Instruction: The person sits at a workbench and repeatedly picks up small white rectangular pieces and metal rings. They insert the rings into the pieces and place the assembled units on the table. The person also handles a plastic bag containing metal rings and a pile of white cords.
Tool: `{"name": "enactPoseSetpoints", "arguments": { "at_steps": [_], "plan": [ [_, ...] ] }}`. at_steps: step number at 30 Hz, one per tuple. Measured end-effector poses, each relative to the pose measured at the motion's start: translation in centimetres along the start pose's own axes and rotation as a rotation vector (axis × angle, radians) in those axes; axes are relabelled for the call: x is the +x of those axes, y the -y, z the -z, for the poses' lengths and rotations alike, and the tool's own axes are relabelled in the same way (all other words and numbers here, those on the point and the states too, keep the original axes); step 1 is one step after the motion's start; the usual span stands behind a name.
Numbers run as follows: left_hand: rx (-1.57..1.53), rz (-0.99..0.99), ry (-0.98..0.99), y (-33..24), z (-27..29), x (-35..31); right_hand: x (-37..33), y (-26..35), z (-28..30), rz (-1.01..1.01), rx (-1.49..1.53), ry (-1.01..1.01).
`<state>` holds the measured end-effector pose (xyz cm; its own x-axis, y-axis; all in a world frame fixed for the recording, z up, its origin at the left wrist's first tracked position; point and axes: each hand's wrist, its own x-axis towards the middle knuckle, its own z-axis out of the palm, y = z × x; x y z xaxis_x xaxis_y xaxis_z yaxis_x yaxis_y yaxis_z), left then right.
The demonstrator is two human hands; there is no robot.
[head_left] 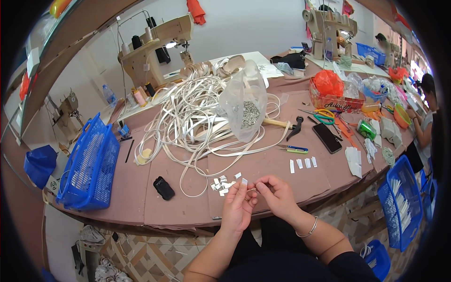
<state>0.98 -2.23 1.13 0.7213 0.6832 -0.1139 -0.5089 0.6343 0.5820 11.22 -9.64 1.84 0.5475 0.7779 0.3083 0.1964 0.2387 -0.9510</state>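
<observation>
My left hand (237, 211) pinches a small white strip piece (244, 181) between thumb and fingertips, above the near edge of the table. Close beside it, my right hand (278, 195) has thumb and forefinger pressed together; whatever is between them is too small to make out. Just left of the hands lies a loose heap of small white pieces (221, 186). To the right, several similar white pieces (299, 163) lie in a row. Beyond the hands stands a clear plastic bag (242, 84) with small silvery metal parts (251, 114) in it.
A big tangle of white straps (188, 113) covers the middle. Right of it lie a hammer (295, 129), thread snips (295, 150), scissors (324, 116) and a phone (327, 138). A blue basket (89, 169) stands left, near a black case (164, 188). Another person (425, 122) sits far right.
</observation>
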Motion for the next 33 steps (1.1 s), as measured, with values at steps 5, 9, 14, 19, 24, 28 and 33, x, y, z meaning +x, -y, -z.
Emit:
{"name": "enactPoseSetpoints", "arguments": {
  "at_steps": [5,9,14,19,24,28,33],
  "plan": [
    [-0.039,0.028,0.028,0.4,0.3,0.0,0.1,1.0,-0.2,-0.039,0.089,0.052],
    [-0.054,0.008,0.078,0.5,2.0,0.2,-0.7,-2.3,0.5,0.007,-0.094,0.097],
    [0.046,-0.088,-0.062,0.3,2.0,-0.1,-2.0,-5.0,2.2,-0.12,-0.196,0.093],
    [0.159,-0.166,-0.005,-0.6,5.1,0.6,-0.2,-7.0,6.1,0.028,-0.568,-0.091],
    [1.392,-0.624,-0.173,-1.9,8.3,4.6,2.9,-7.9,11.6,0.149,-0.956,-0.048],
    [1.922,-0.978,-0.078,-2.5,7.4,4.7,4.5,-8.3,12.3,0.141,-1.01,0.156],
    [2.013,-0.948,0.053,-0.2,6.4,4.9,5.1,-8.0,11.4,0.109,-0.995,0.121]
  ]
}}
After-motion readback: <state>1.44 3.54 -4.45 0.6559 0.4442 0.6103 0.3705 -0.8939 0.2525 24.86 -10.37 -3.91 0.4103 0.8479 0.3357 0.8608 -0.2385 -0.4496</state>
